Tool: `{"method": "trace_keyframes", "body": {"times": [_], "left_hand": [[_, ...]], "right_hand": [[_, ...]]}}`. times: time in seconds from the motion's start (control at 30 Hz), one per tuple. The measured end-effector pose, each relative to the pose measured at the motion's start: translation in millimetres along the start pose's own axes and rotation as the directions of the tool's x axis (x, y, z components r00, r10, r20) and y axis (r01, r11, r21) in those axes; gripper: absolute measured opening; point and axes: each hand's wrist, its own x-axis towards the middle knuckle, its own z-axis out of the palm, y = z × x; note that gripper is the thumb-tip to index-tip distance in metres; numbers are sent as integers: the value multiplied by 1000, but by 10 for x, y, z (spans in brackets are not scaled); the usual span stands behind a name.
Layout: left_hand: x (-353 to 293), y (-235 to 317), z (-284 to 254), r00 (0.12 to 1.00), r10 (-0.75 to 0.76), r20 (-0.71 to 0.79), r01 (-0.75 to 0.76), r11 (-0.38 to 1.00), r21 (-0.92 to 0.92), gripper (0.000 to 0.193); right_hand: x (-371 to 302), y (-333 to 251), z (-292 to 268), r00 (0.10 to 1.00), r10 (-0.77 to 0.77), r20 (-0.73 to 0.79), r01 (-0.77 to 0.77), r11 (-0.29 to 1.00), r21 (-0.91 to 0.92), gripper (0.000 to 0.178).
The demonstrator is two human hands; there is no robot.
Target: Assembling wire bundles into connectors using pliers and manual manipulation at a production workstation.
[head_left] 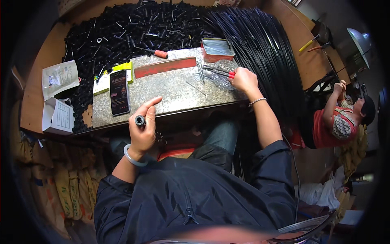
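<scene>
My left hand [143,124] is closed around a short black tube [140,120] with a round hollow end, its index finger stretched out over the front edge of the worktop. My right hand [245,80] grips a pair of red-handled pliers [219,70]; their dark jaws point left across a clear plastic bag [223,81]. Thin wires [200,73] lie on the worktop beside the jaws. Just behind them stands a red tin [218,49] filled with thin, straight pale pieces. What the plier jaws hold, if anything, is too small to make out.
A phone [119,92] leans near a yellow box [126,67]. Behind lie a red bar [165,67], a red-handled screwdriver [159,53] and heaped black parts [134,24]. Long black rods [260,49] cover the right. A white box [58,116] stands left; a co-worker [339,118] is at right.
</scene>
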Motion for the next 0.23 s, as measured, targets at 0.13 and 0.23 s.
{"method": "trace_keyframes", "body": {"times": [0.13, 0.23], "left_hand": [[22, -16, 29, 1000, 15, 3, -15, 1000, 9, 30], [1, 9, 26, 1000, -23, -8, 23, 1000, -5, 30]], "right_hand": [[-12, 17, 37, 1000, -7, -21, 8, 1000, 21, 26], [-83, -9, -37, 999, -14, -40, 18, 996, 88, 25]]}}
